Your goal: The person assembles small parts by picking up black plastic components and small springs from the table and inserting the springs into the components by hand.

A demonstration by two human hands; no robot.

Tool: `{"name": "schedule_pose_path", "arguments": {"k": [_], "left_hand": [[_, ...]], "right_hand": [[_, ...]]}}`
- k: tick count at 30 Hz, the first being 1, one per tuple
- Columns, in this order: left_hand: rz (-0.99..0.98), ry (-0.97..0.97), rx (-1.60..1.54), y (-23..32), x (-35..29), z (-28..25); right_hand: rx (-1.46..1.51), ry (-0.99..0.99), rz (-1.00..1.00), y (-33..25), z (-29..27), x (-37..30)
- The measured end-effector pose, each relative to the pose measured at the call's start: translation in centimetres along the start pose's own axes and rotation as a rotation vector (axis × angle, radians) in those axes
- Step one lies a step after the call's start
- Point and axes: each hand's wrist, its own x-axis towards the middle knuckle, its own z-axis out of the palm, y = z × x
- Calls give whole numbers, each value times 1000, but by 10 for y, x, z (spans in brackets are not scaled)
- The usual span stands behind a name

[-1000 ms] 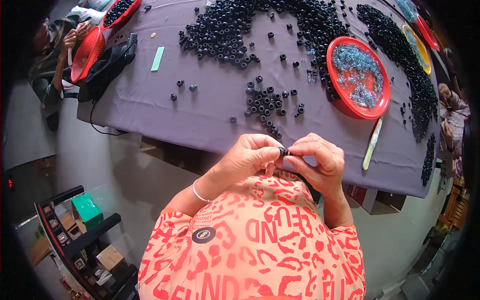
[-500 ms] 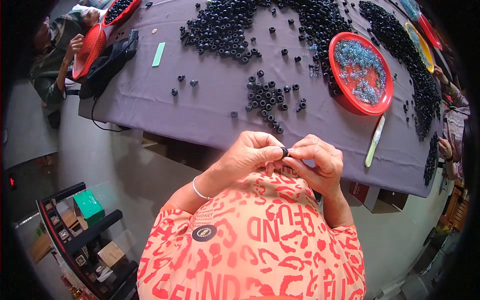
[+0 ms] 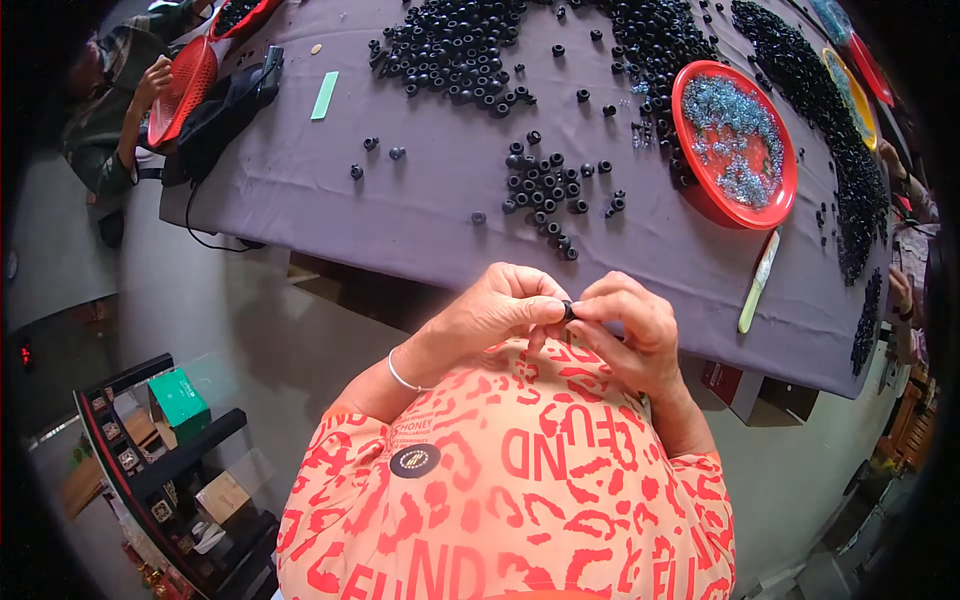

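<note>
Between my two hands, just off the table's front edge, is a small black ring-shaped piece [image 3: 569, 311]. My left hand [image 3: 513, 305] pinches it between thumb and forefinger. From the other side, my right hand [image 3: 632, 325] presses its thumb and fingertips on the same piece; whether it also holds something tiny there is hidden. Straight beyond my hands lies a loose cluster of similar black pieces [image 3: 545, 190] on the grey cloth. To the right stands a red bowl [image 3: 690, 170] with small clear bluish parts [image 3: 735, 115] in it.
Large heaps of black pieces [image 3: 455, 55] cover the far table [image 3: 420, 200]. A pale-green-handled knife [image 3: 757, 285] lies right of my hands, a green strip [image 3: 324, 96] far left. A red basket [image 3: 185, 95] is by a person at left; another person's hand [image 3: 900, 290] is at right.
My hands keep their pinch on the black piece, the right fingers shifting slightly. The table and its contents sit a little further right in view.
</note>
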Motion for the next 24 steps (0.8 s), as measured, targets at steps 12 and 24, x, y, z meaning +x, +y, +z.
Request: {"name": "schedule_pose_path", "arguments": {"k": [12,24], "left_hand": [[-152,-87,-166,-27,-9,-6],[-86,31,-141,-22,-16,-7]], "right_hand": [[258,-329,127,-1,-10,6],[252,-269,55,21,12,4]]}}
